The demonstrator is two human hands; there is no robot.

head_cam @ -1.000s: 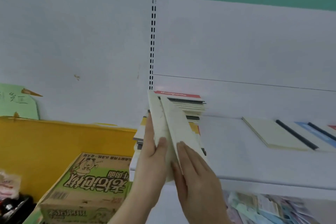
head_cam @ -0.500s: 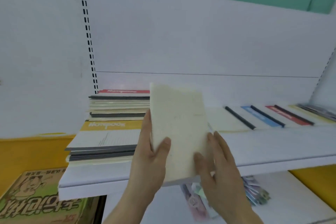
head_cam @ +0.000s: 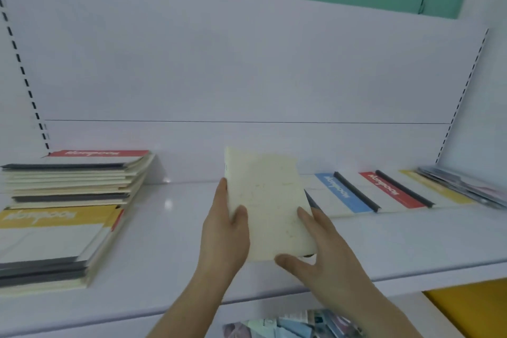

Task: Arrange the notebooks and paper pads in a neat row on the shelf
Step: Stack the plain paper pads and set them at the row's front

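I hold a cream paper pad over the middle of the white shelf. My left hand grips its left edge, thumb on the cover. My right hand holds its lower right corner from below. To the right, notebooks lie flat in an overlapping row: a blue-banded one, a red-banded one, then a yellow one. At the left stand two stacks of notebooks, a back stack topped in red and a front stack with a yellow cover.
The white back panel with slotted uprights closes the shelf behind. Loose glossy sheets lie at the far right end. Below the shelf edge sit colourful packets and a yellow surface.
The view has swung right, away from the cardboard box and yellow bin. The pad has turned from edge-on to face-up and moved right along the shelf, toward the row of flat notebooks.
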